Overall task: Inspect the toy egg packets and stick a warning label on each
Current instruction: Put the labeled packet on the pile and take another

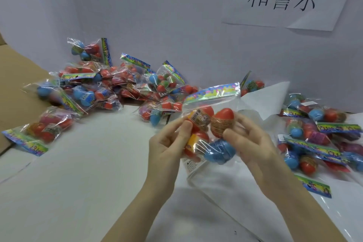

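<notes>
Between both hands [208,143], the packet [208,122].

The clear plastic egg packet [210,124] shows red and blue eggs under a rainbow-patterned header strip [213,92]; the tabletop [88,163] is white.

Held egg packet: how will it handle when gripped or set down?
The held packet is probably floppy: its clear film wrinkles between the left hand and right hand. Glossy film looks slippery. Loose round eggs, like the blue egg, likely shift inside; it should slump rather than stand.
</notes>
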`<state>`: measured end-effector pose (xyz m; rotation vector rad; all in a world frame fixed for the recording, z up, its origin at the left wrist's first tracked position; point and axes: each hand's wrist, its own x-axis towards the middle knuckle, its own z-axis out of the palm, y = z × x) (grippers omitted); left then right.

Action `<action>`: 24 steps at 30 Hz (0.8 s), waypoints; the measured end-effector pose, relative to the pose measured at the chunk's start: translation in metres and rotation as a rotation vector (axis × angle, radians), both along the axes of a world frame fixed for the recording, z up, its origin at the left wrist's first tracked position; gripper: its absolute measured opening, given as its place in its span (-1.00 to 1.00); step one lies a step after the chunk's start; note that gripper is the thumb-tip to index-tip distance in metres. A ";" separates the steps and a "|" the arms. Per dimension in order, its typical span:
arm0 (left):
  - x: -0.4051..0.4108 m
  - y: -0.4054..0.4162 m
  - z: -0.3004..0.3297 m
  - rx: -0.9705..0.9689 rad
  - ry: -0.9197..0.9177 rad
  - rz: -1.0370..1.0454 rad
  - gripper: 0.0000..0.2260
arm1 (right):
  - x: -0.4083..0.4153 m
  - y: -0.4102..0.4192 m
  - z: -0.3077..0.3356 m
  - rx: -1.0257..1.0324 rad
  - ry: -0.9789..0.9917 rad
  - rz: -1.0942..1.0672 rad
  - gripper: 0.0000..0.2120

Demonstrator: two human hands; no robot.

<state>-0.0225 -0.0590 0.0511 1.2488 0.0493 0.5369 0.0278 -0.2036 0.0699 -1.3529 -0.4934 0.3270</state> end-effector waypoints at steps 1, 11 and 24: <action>0.001 0.001 0.000 -0.015 -0.015 0.020 -0.80 | -0.001 0.000 0.001 -0.037 -0.023 0.042 -0.45; -0.006 -0.008 -0.001 0.315 0.003 0.254 -0.64 | -0.012 0.012 -0.007 -0.299 -0.850 -0.757 -0.68; -0.007 0.005 0.011 -0.158 0.114 -0.247 -0.84 | -0.021 0.019 -0.005 -0.179 -0.672 -0.509 -0.71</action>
